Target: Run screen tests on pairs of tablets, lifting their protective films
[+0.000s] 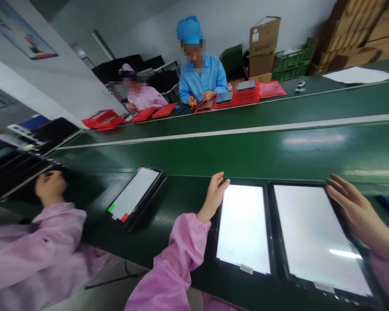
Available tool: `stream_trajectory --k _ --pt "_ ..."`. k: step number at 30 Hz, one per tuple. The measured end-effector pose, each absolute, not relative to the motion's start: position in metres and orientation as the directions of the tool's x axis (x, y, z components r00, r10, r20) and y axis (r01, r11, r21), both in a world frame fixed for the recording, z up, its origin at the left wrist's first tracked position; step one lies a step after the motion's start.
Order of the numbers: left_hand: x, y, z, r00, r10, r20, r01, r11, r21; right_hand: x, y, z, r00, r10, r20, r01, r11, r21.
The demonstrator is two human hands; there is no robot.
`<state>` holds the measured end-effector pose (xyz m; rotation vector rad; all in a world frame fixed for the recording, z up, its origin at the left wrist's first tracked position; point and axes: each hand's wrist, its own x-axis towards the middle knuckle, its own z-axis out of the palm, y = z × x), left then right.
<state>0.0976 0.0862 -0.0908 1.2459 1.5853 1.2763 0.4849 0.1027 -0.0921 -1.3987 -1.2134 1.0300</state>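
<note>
Two lit panels side by side here, the left panel point(244, 229) and the right panel point(317, 233), both lying flat on the bench point(178, 203), top ends up near its far edge. And the gap between the frames is narrow! Press inward from both sides and those frames could knock together; drag either one toward the bench's front edge and its lower end might tip over. Bright glass, too: a stray fingertip could easily smear it. Off toward the bench's left end, a dark-framed stack point(136, 194) sits well apart, so no clash likely there.

Now the hands! The left hand point(214, 196) is at the left panel's upper left corner, fingers loosely spread, fingertips seemingly touching the frame, nothing clasped. Across on the other side, the right hand point(359, 216) lies along the right panel's outer edge, fingers extended, not curled round anything; it's blurred, so firm contact I can't tell.
</note>
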Motion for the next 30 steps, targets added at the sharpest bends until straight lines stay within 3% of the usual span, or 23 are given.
stream_trajectory --k 7,18,30 --pt "0.090 0.095 -0.106 -0.170 0.985 -0.017 0.118 0.038 0.992 0.480 0.098 -0.095 0.181 0.979 -0.098 0.076 -0.113 -0.991" --pt "0.083 0.089 -0.106 -0.020 1.000 0.017 0.326 -0.010 0.945 0.491 0.095 -0.094 0.030 0.994 -0.108 0.037 -0.109 -0.993" --pt "0.082 0.096 -0.110 0.056 0.996 0.063 0.407 -0.080 0.910 0.485 0.095 -0.089 0.099 0.995 -0.027 0.160 -0.043 -0.986"
